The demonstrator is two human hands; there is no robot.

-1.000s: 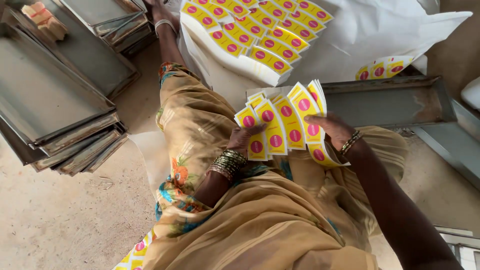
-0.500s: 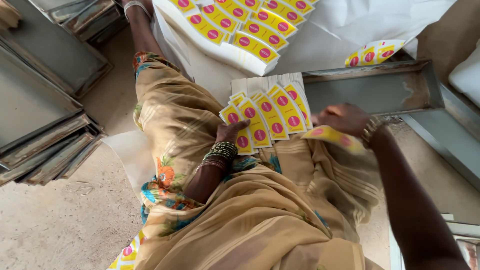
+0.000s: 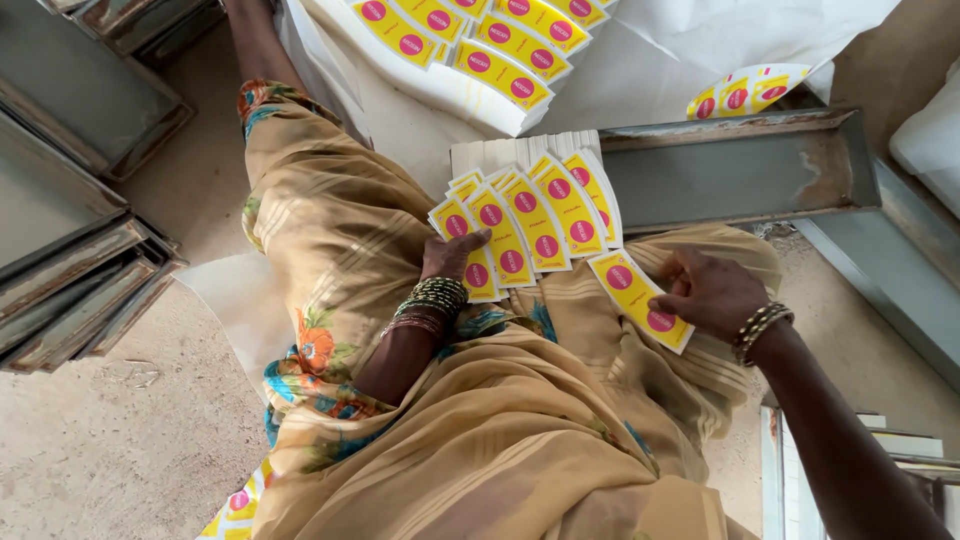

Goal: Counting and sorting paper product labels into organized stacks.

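Seated on the floor. Left hand [image 3: 447,262] pinched a fan of yellow labels [image 3: 530,215] over the lap, thumb pressed on the lowest. Right hand [image 3: 708,292] had fingers closed on one separate label [image 3: 632,293], just beside the fan. Labels looked thin, light, bendy and likely slick; best gripped at an end edge. Metal tray [image 3: 740,170] beyond the knees appeared empty. More labels [image 3: 470,40] lay in rows on white paper [image 3: 640,70].
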